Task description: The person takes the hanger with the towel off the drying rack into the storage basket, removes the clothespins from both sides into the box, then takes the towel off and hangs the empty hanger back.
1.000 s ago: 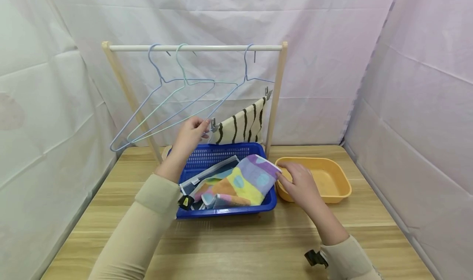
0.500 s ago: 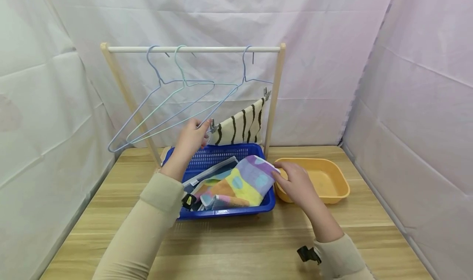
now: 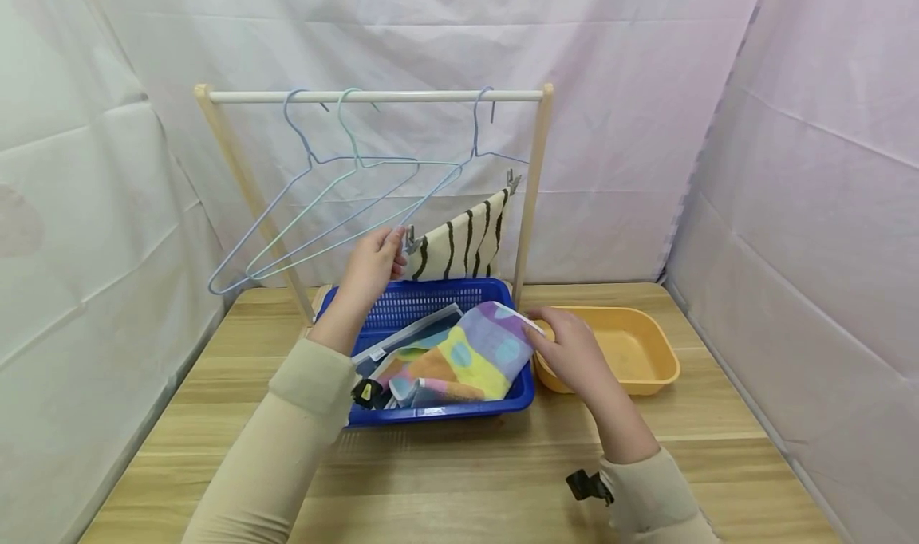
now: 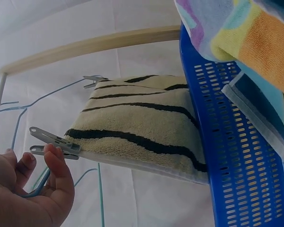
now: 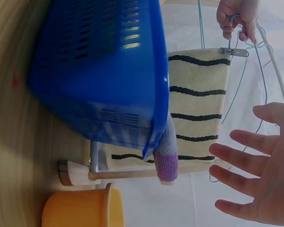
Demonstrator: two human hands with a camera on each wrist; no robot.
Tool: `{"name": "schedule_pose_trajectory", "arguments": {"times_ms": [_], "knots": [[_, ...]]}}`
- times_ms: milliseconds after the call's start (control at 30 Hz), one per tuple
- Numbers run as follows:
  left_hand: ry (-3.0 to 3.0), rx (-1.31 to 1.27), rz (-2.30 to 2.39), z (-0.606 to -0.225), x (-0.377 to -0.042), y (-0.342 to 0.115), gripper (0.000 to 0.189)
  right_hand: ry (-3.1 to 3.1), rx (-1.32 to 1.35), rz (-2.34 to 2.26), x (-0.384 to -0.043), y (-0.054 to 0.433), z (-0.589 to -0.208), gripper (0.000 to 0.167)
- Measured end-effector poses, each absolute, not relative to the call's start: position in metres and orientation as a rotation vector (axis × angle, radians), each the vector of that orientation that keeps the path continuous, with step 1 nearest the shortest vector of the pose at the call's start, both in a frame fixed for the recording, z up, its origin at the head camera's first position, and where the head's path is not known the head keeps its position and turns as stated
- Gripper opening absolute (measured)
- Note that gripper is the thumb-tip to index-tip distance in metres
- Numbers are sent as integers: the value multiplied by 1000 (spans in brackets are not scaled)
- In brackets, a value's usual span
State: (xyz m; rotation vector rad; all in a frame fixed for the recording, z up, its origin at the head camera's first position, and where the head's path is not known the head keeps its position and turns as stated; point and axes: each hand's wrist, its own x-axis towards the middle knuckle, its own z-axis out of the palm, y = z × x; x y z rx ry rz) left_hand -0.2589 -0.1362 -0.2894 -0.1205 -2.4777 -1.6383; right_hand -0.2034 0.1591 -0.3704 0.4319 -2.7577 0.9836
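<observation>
My left hand (image 3: 369, 269) grips the lower corner of a blue wire hanger (image 3: 475, 129) that hangs at the right of the rail. From this hanger a cream towel with black wavy stripes (image 3: 459, 245) hangs by two grey clothespins (image 4: 61, 144), its lower part behind the blue basket (image 3: 459, 413). In the right wrist view my right hand (image 5: 260, 165) has its fingers spread, holding nothing. In the head view it hovers by the purple corner of a multicoloured towel (image 3: 477, 352) lying in the basket.
A light blue hanger (image 3: 262, 217) and a mint hanger (image 3: 348, 173) hang bare at the left of the white rail (image 3: 416, 96), on wooden posts (image 3: 534, 185). A dark blue cloth (image 3: 424, 333) lies in the basket. Right of it stands a yellow basin (image 3: 632, 348).
The striped towel and its clothespins have swung slightly left as my left hand keeps hold of the hanger. My right hand has drifted a little left.
</observation>
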Motion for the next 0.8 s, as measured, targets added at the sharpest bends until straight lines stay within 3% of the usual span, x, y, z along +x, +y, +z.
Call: {"name": "schedule_pose_trajectory", "arguments": {"times_ms": [800], "knots": [[-2334,-148,-1653,-274,-247,-137,44,-2709,389,1136,-214,142,-353,44]]}}
